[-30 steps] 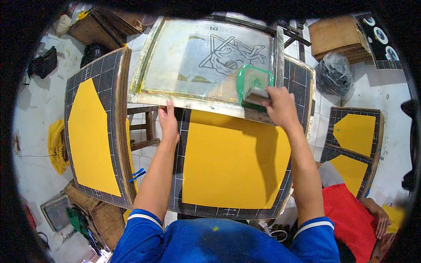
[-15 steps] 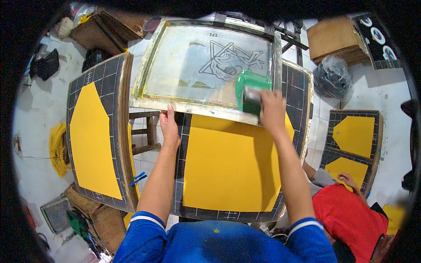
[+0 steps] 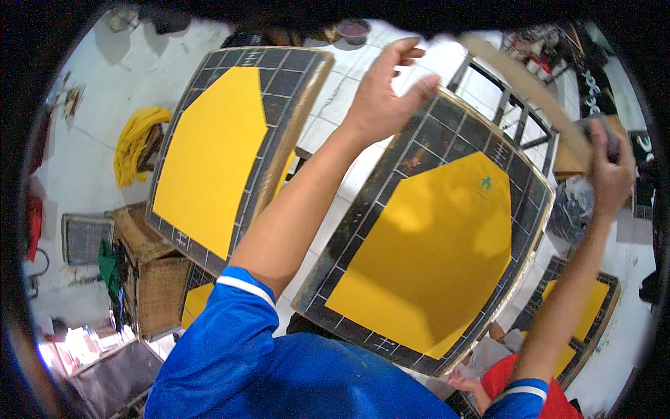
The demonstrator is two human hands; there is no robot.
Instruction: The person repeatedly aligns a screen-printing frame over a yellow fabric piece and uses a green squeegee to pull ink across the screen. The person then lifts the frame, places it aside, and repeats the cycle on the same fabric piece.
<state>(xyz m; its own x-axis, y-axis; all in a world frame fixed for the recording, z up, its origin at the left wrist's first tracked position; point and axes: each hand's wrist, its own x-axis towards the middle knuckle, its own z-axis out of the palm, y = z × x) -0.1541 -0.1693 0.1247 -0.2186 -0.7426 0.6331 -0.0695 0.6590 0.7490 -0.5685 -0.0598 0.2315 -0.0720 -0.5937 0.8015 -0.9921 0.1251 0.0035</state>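
My left hand (image 3: 387,94) is raised over the far left corner of a dark gridded board (image 3: 426,140). Its fingers are partly bent, the thumb stands apart, and nothing shows in the grasp. At the far right my right hand (image 3: 613,171) is closed round the grey squeegee (image 3: 606,140), mostly hidden by the fingers. A tan, blurred band, seemingly the screen frame (image 3: 534,87) seen edge-on, slants down towards that hand; whether they touch I cannot tell. On the board lies a yellow pointed sheet (image 3: 412,244) bearing a small green print (image 3: 486,183) near its tip.
On the left stands another gridded board (image 3: 283,80) with a yellow sheet (image 3: 209,153). Yellow cloth (image 3: 136,143) hangs beyond it. A co-worker in a red shirt (image 3: 501,373) is at the lower right, beside a lower board (image 3: 607,297) with yellow pieces. Dark metal bars (image 3: 513,105) stand behind.
The screen frame has come up off the board, uncovering the green print. My left hand has let go of its near edge and moved up; my right hand has swung right with the squeegee. The view has turned.
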